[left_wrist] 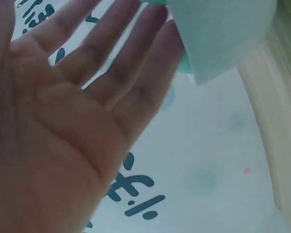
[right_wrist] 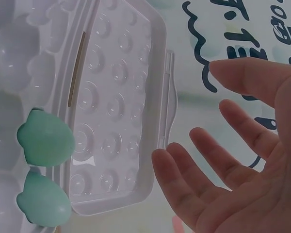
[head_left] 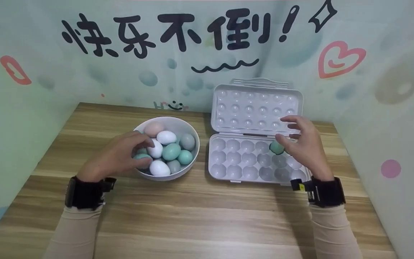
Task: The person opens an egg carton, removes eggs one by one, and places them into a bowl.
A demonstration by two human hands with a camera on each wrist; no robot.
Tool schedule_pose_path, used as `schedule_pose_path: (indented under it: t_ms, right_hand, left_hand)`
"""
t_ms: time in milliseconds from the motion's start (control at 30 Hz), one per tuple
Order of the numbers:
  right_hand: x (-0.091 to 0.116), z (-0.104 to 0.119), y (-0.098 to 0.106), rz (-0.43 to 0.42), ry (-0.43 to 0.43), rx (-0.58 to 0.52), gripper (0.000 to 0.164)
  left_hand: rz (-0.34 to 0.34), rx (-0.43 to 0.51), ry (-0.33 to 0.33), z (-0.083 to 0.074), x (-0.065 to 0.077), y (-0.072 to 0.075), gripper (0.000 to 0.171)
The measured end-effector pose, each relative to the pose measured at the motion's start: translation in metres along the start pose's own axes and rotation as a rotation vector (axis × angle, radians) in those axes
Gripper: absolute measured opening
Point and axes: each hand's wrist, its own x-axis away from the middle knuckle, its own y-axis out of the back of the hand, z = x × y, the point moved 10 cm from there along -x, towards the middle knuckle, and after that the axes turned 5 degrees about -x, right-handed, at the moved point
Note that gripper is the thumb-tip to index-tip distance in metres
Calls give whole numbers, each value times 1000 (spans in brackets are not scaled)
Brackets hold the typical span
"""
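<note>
My left hand [head_left: 115, 156] reaches over the near-left rim of a white bowl [head_left: 173, 177] of eggs. Its fingers are spread around a white egg [head_left: 155, 148] and a green egg [head_left: 142, 160]; whether they touch is unclear. In the left wrist view, the bowl [left_wrist: 228, 39] covers the fingertips. My right hand [head_left: 306, 147] hovers over the right side of an opened egg carton [head_left: 212, 158], fingers parted and holding nothing. Two green eggs, one nearer the middle [right_wrist: 48, 138] and one at the end [right_wrist: 44, 199], sit in the carton's back row in the right wrist view.
The carton's lid [head_left: 257, 108] leans up at the back, near the patterned backdrop [head_left: 178, 72]. Other white, green, grey and pinkish eggs fill the bowl, such as a pink one [head_left: 154, 128]. Both stand on a wooden table [head_left: 192, 216].
</note>
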Motion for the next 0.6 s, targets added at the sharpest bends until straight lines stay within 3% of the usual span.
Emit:
schedule_pose_path:
  t_ms: [133,367,600]
  right_hand:
    - [0,1,-3,48,29,42,50]
    - [-2,6,-7,135,123,134,53]
    - [-6,8,-12,219,209,219,56]
  left_hand:
    - [-83,41,-30,-15,-7,5,46]
    - [-288,74,-160,-50,-21,11,56]
    - [-343,11,-179,-75,-36,-4,63]
